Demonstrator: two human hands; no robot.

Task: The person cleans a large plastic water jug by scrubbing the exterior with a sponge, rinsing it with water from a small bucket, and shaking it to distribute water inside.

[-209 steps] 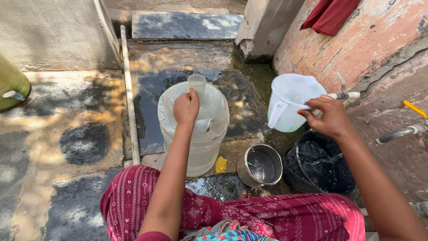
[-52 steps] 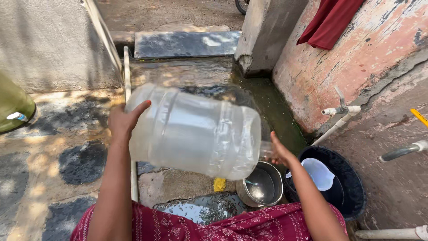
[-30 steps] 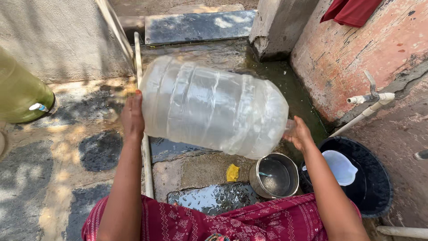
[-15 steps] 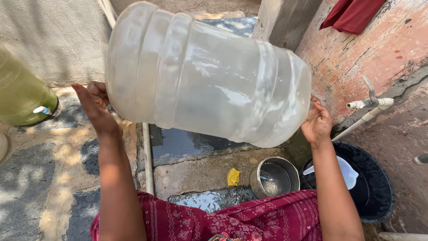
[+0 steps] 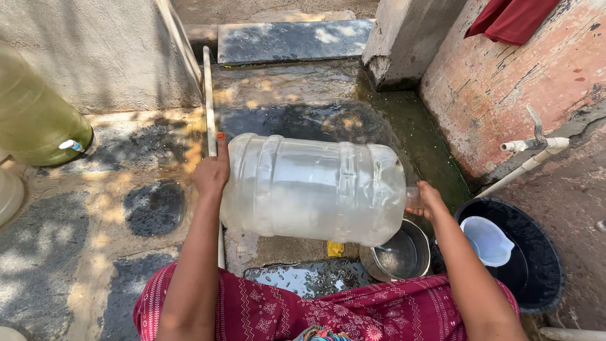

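Note:
A large clear plastic water jar lies on its side in the air in front of me, with some water in it. My left hand presses flat against its base on the left. My right hand grips its neck on the right, covering the mouth. Below the neck end stands a small steel pot on the wet stone floor.
A black tub at the right holds a white plastic jug. A tap sticks out of the red wall. A green container stands at the left. A thin pipe runs along the floor. A yellow scrap lies beside the pot.
The jar was lifted high and close to the camera half a second ago; it has now come back down to a level position above the pot, both hands still on its ends.

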